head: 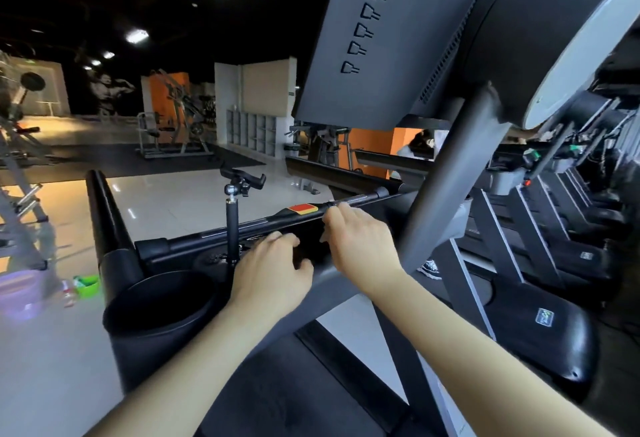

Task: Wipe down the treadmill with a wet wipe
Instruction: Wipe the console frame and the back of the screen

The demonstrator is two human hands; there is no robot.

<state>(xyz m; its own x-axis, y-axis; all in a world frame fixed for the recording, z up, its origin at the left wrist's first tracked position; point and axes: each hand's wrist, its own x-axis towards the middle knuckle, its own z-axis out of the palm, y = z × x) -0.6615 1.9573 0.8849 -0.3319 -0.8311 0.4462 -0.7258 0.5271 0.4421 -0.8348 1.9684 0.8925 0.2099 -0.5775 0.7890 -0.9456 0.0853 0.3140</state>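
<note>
The treadmill fills the view, with its grey console (pixel 363 38) tilted overhead and a black front handlebar (pixel 242 225) carrying a red stop button (pixel 303 209). My right hand (pixel 356 242) lies on the bar just right of that button, fingers curled over it and thumb below. My left hand (pixel 273 270) rests on the dark console tray (pixel 211 260) below the bar, fingers loosely bent forward and thumb spread. The patch between the two hands is too dark to make out. No wet wipe shows in either hand.
A black cup holder (pixel 156 312) sits left of my left arm. A phone clamp on a black pole (pixel 232 222) rises from the tray. A green object (pixel 86 285), a small bottle and a purple bucket (pixel 20 293) stand on the tiled floor at left. More treadmills (pixel 554 263) line the right.
</note>
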